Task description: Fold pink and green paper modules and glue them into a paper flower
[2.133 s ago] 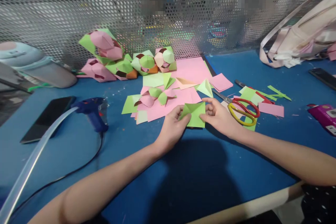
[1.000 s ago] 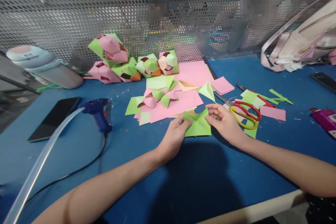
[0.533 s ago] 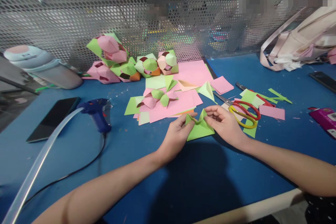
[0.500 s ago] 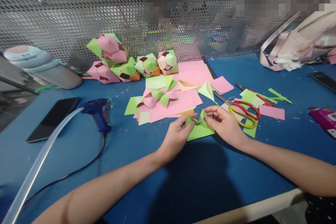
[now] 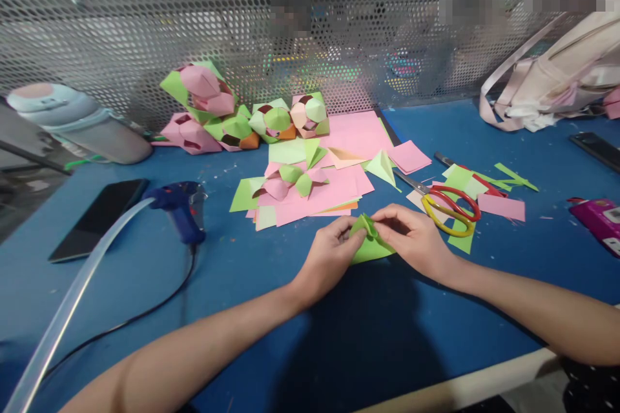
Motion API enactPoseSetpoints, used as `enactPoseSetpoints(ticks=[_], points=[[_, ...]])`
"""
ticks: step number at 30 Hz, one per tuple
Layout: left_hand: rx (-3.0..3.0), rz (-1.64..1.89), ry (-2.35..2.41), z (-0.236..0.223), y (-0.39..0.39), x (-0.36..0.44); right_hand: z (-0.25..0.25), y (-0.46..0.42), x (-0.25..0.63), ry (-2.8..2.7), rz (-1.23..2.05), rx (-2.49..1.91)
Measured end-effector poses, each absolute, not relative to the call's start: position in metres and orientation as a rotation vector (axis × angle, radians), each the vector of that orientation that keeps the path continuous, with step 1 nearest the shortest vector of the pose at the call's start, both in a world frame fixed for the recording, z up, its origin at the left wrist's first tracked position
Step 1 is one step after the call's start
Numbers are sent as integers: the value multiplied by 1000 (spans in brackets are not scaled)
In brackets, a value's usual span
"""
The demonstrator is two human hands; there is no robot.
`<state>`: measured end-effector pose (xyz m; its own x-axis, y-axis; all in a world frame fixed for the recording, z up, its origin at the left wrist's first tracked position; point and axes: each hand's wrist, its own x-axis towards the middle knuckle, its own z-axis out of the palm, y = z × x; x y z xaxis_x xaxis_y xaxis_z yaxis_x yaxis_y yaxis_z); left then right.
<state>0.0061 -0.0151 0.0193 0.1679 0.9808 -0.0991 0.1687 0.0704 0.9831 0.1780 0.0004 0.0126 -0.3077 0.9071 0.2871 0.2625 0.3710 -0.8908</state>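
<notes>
A bright green sheet of paper (image 5: pixel 371 250) is held between both hands just above the blue table, its far edge bent up into a fold. My left hand (image 5: pixel 332 248) pinches its left side, thumb on top. On the other side, my right hand (image 5: pixel 411 239) grips the raised fold with thumb and fingers. Beyond the hands lies a stack of pink paper (image 5: pixel 310 203) with a folded pink and green paper piece (image 5: pixel 295 179) on it. Scissors (image 5: pixel 448 206) with red and yellow handles rest to the right of my right hand.
Folded paper balls (image 5: pixel 276 119) line the back by a perforated metal panel (image 5: pixel 203 19). On the left are a glue gun (image 5: pixel 179 206) with its cord, a black phone (image 5: pixel 99 219) and a tilted bottle (image 5: pixel 82 122). Far right: a purple packet (image 5: pixel 598 222) and a pale bag (image 5: pixel 557 77).
The two raised points of the green paper have been brought together and folded inward. My hands have drawn closer together and slightly nearer to me.
</notes>
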Motion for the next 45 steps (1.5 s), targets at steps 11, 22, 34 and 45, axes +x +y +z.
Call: enactPoseSetpoints(ticks=[11, 22, 34, 45], points=[[1339, 941, 1230, 17, -15, 5, 18, -3, 176, -1882, 905, -1023], [1583, 937, 1304, 20, -17, 5, 13, 1, 176, -1941, 847, -1100], [1473, 860, 1267, 20, -13, 2, 15, 2, 177, -1962, 881, -1088], [1372, 787, 1203, 26, -9, -5, 13, 3, 182, -2089, 705, -824]])
